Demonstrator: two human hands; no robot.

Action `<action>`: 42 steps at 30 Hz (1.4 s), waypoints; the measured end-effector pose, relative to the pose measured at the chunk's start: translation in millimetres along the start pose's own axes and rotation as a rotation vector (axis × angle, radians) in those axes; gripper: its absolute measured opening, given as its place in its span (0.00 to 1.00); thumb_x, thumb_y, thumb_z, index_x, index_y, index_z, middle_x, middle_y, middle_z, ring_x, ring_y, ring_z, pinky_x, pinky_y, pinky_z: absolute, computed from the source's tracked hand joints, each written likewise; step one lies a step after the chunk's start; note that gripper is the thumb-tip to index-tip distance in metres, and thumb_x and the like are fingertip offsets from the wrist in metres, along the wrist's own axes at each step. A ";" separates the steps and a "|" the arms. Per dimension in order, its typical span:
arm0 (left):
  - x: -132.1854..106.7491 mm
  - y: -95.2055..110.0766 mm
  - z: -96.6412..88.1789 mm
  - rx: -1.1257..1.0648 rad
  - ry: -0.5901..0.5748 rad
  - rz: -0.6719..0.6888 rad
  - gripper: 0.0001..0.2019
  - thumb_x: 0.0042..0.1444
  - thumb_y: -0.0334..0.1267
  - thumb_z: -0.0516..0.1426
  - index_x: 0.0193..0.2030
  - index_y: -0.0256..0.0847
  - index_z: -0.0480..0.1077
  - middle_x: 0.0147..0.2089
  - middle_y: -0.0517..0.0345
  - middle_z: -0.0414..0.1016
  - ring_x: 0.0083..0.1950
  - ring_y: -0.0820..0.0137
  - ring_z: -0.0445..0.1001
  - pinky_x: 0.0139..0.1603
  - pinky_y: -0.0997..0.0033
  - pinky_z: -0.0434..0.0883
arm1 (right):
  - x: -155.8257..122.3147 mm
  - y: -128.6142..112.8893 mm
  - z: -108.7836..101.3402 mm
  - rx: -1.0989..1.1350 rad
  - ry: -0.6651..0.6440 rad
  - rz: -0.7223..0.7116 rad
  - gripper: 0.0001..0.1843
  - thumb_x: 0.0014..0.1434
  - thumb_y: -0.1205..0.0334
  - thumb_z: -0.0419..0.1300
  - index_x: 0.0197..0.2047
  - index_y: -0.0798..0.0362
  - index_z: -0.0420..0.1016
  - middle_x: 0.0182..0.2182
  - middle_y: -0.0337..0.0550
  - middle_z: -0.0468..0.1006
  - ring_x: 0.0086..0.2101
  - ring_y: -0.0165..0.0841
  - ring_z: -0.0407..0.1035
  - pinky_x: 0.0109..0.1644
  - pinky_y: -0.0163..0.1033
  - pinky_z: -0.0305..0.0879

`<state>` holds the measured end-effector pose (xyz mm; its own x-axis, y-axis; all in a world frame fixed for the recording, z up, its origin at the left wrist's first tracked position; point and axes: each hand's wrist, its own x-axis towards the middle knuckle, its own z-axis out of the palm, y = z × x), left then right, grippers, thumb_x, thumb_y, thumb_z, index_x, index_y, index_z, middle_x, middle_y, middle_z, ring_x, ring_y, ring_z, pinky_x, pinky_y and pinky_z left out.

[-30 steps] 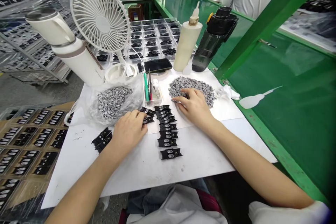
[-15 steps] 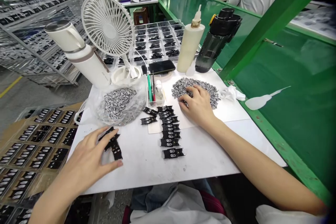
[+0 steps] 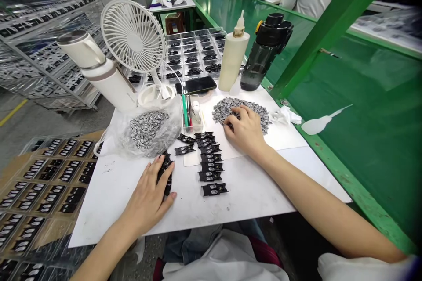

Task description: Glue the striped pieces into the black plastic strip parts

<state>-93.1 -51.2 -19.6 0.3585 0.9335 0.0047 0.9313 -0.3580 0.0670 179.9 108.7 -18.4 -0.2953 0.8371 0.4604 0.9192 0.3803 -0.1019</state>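
Hands are working well apart: the left hand [image 3: 148,197] is cupping a bunch of black strips [image 3: 165,171], and the right hand [image 3: 245,131] is resting in a silver-grey pile [image 3: 224,112]. A column of black strips [image 3: 209,162] is lying between them on the white table [image 3: 99,210], seemingly spaced for easy reach.

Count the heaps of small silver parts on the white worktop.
2: one heap inside the clear plastic bag, and a second heap loose on the white sheet, under the right hand's fingers.
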 end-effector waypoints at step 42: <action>90.6 26.7 -20.3 0.097 0.130 -0.077 0.20 0.56 0.36 0.50 0.55 0.33 0.62 0.43 0.47 0.72 0.44 0.61 0.70 0.45 0.63 0.67 | 5.7 27.9 -11.3 0.224 0.092 0.156 0.13 0.57 0.64 0.50 0.39 0.52 0.76 0.34 0.47 0.74 0.37 0.41 0.66 0.43 0.47 0.62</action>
<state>-37.0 24.2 2.9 0.2807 0.9506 0.1328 0.9597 -0.2799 -0.0248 206.8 119.6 -8.7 -0.1204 0.8568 0.5013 0.8682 0.3358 -0.3654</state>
